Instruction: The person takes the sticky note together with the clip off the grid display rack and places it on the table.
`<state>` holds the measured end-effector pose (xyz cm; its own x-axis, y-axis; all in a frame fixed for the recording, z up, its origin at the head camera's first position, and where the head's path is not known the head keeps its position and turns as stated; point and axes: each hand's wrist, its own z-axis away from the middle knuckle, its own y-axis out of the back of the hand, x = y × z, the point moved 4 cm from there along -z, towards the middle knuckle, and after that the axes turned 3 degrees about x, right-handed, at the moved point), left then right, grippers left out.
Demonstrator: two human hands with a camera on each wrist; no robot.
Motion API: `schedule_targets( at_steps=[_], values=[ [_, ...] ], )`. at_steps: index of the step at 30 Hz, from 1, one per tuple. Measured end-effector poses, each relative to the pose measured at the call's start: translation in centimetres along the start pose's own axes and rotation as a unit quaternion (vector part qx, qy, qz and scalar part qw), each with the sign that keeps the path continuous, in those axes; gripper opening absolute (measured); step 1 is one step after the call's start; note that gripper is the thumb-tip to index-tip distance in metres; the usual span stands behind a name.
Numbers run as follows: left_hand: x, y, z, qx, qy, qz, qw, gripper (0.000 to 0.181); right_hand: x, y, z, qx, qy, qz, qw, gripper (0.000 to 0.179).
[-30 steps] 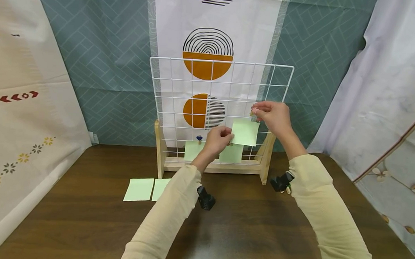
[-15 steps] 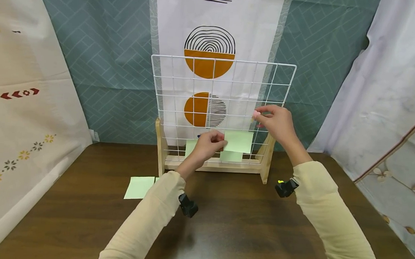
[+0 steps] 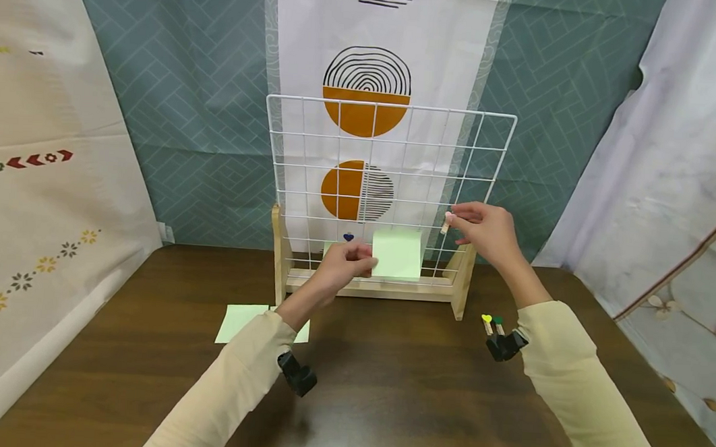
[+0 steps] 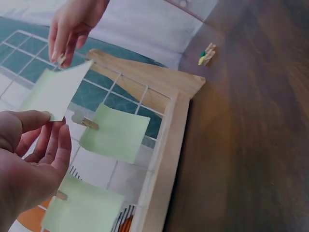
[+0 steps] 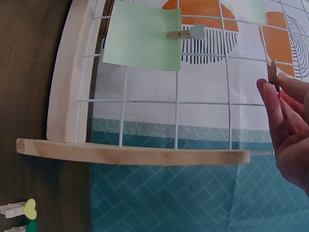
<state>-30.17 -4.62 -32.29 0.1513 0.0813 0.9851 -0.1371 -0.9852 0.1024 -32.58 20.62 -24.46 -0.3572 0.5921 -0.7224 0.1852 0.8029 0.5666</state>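
Note:
My left hand (image 3: 345, 267) pinches the left edge of a pale green paper note (image 3: 396, 254), held in front of the white wire grid (image 3: 391, 106). In the left wrist view the held note (image 4: 60, 94) stands away from the wires, between thumb and fingers. Up and to the right, my right hand (image 3: 488, 234) pinches a small wooden clothespin (image 3: 445, 225) with a pink top, beside the grid's right part. Two more notes hang on the lower grid: one note (image 4: 116, 133) under a pale-topped clothespin (image 4: 90, 123), another note (image 4: 84, 208) under a second clothespin (image 4: 61, 195).
A wooden stand (image 3: 369, 289) supports the grid on the dark table (image 3: 410, 388). Two green notes (image 3: 242, 319) lie at left, partly behind my left arm. Clothespins with a yellow heart (image 3: 486, 319) and a green heart (image 3: 498, 321) lie at right. A patterned curtain (image 3: 206, 107) hangs behind.
My left hand has moved left and down with the note, which now covers the clipped note behind it. My right hand has come lower with the clothespin, whose wooden body now points down.

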Motion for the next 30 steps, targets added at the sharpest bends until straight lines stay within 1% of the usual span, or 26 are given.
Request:
schedule_targets(
  at_steps=[3,8,11,14,19,23,25,28,30],
  values=[
    [-0.8,0.3,0.6,-0.01,0.02,0.027,0.9994,0.014,0.5,0.0,0.4,-0.004,0.006,0.003,1.0,0.036],
    [-2.1,1.0,1.5,-0.02,0.036,0.047,0.998,0.009,1.4,0.3,1.2,0.006,0.014,0.023,0.9996,0.035],
    [-3.0,1.6,2.0,-0.023,0.042,0.043,0.9979,0.007,2.1,0.4,1.6,0.013,0.016,0.031,0.9993,0.035],
    [-3.9,2.2,2.6,-0.022,0.052,0.026,0.9981,0.008,2.7,0.6,2.0,0.017,0.015,0.031,0.9993,0.035],
    [-5.4,3.4,3.4,-0.027,0.067,-0.002,0.9974,0.011,3.8,1.0,2.6,0.024,0.012,0.019,0.9995,0.035],
    [-6.4,4.3,4.1,-0.032,0.08,-0.009,0.9962,0.009,4.8,1.4,3.2,0.028,0.005,0.012,0.9995,0.034],
    [-6.9,4.7,4.4,-0.035,0.081,-0.015,0.996,0.009,5.3,1.7,3.5,0.027,-0.001,0.02,0.9994,0.035],
    [-7.5,5.2,4.6,-0.037,0.074,-0.024,0.9963,0.009,6.1,2.1,4.0,0.026,-0.01,0.036,0.999,0.037],
    [-7.8,5.5,4.8,-0.035,0.072,-0.035,0.9962,0.009,6.6,2.3,4.4,0.022,-0.014,0.046,0.9986,0.037]
  ],
)
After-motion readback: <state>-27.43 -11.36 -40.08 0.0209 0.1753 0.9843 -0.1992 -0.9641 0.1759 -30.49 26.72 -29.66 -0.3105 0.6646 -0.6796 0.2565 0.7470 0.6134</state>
